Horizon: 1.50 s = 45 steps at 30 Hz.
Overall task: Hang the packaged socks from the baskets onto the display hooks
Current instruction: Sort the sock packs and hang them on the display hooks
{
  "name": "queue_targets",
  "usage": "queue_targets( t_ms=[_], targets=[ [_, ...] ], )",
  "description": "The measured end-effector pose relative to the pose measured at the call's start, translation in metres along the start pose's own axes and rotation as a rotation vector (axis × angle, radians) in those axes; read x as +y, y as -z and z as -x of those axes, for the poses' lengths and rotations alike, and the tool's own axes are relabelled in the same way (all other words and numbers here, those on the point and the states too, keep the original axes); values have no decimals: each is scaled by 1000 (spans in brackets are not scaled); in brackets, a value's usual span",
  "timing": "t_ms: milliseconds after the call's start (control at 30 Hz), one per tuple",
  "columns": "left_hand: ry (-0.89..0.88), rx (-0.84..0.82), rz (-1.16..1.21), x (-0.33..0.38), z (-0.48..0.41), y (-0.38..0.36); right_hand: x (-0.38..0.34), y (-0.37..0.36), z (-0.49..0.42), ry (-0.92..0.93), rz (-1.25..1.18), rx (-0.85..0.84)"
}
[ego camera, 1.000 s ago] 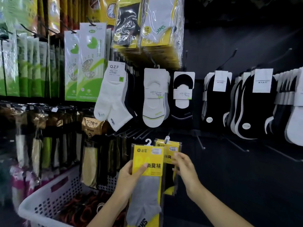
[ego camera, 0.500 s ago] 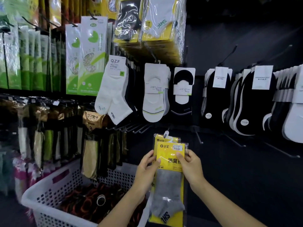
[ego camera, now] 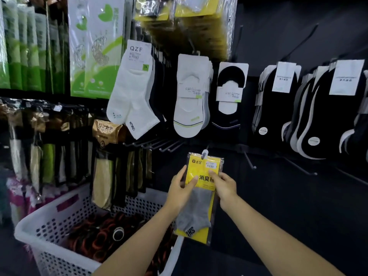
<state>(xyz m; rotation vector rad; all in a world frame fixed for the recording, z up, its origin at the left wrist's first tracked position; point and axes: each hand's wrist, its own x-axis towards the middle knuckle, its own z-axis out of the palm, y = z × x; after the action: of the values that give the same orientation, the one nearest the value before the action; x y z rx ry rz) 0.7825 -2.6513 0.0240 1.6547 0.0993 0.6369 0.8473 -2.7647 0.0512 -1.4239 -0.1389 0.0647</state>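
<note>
A yellow sock package (ego camera: 201, 196) with a grey sock inside hangs upright in front of the dark display wall, its white hanger tab (ego camera: 204, 154) at the top. My left hand (ego camera: 180, 189) grips its left edge, thumb on the front. My right hand (ego camera: 224, 186) pinches its right side near the printed label. A second package seems to lie right behind it. Bare metal hooks (ego camera: 250, 160) stick out of the wall just right of the tab. A white perforated basket (ego camera: 59, 222) sits at lower left with dark packaged goods inside.
White and black socks (ego camera: 191, 96) hang in rows above the hands. Green packets (ego camera: 95, 46) and dark packaged socks fill the racks at left. Yellow packs (ego camera: 185, 14) hang overhead. Several bare hooks (ego camera: 155, 145) jut out left of the package, and more at the right.
The front package has risen and now covers the one behind it. Both hands moved up with it and the view has shifted closer to the wall.
</note>
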Motion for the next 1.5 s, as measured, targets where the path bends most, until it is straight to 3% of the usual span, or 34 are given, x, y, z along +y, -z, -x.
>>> queue_targets(
  t_ms=[233, 367, 633, 767, 867, 1100, 1400, 1500],
  targets=[
    [26, 53, -235, -28, 1, -9, 43, 34, -6, -118, 150, 101],
    [93, -40, -352, -68, 65, -14, 82, 87, 46, -205, 256, 12],
    [525, -378, -248, -185, 278, -51, 197, 236, 186, -441, 560, -146],
    [740, -435, -359, -222, 345, -47, 248, 289, 234, -515, 699, -238],
    [872, -487, -344, -231, 373, -47, 274, 311, 258, -543, 678, -196],
    [778, -722, -414, -231, 395, -56, 294, 307, 285, -647, 573, -231],
    [714, -701, -407, -237, 402, -52, 320, 289, 298, -637, 591, -339],
    [709, -593, -335, -232, 399, -55, 317, 290, 293, -602, 511, -257]
  ],
)
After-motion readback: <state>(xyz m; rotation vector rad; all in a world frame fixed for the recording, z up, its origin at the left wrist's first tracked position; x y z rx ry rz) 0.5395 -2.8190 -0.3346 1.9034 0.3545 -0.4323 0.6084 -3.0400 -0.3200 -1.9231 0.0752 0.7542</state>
